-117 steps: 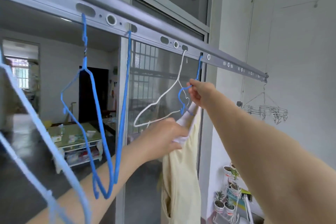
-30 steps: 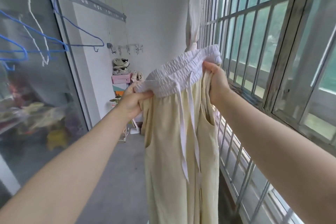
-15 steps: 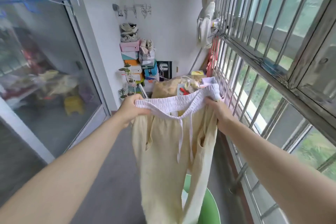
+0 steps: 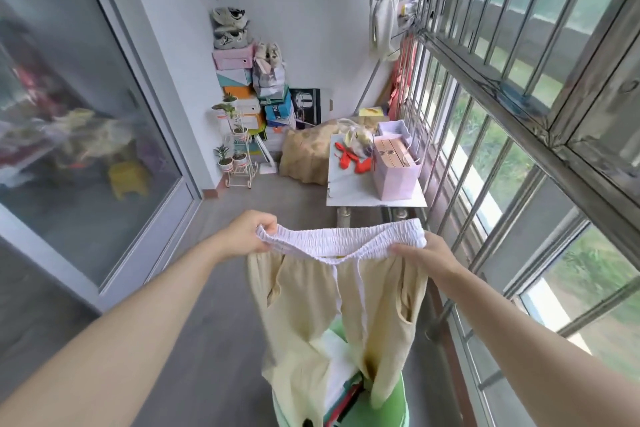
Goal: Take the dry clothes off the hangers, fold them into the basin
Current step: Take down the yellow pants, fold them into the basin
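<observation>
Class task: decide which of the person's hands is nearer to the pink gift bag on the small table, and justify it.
Right. The right hand grips the waistband end below the pink gift bag; the left hand grips the opposite end, further off to the side.

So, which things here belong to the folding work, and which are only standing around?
For the job:
- yellow trousers, held at the white waistband by left hand and right hand
- green basin below, folded clothes inside

Just lying about:
- shoe boxes
- plant stand
- pink bag
- small table
</observation>
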`<state>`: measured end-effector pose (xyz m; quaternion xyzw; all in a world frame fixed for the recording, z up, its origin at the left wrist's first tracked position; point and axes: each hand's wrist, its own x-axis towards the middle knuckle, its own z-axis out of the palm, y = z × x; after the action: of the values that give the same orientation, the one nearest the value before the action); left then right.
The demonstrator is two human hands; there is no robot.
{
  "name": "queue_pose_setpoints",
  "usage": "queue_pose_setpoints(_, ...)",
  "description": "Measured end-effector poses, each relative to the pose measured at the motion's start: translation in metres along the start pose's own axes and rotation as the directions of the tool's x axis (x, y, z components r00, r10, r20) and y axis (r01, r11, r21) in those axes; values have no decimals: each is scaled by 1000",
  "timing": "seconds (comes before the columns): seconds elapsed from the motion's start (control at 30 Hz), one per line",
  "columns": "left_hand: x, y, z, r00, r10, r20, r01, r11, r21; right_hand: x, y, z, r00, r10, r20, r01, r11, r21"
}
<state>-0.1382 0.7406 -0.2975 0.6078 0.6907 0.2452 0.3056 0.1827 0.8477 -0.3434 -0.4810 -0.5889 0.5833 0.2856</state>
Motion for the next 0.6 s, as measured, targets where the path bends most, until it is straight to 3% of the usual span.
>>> queue_pose_setpoints(0.17,7,-4,11,998,-64,-12,64,998,-28,-2,13,-6,993,72,92,-80,993,82)
queue_pose_setpoints(0.37,3,-20,15,999,-37,-7,37,999,-17,-6,17,-7,932,45,359,-44,999,-13)
queue_pose_setpoints(0.5,0,-22,12,986,-158,-60,142,967,-212,-1,16,-5,924,10,383,-53,994,101)
queue_pose_setpoints(0.6,-2,-29,14,960,-280,7,269,914,-305,6,17,1,944,32,327,-74,991,115)
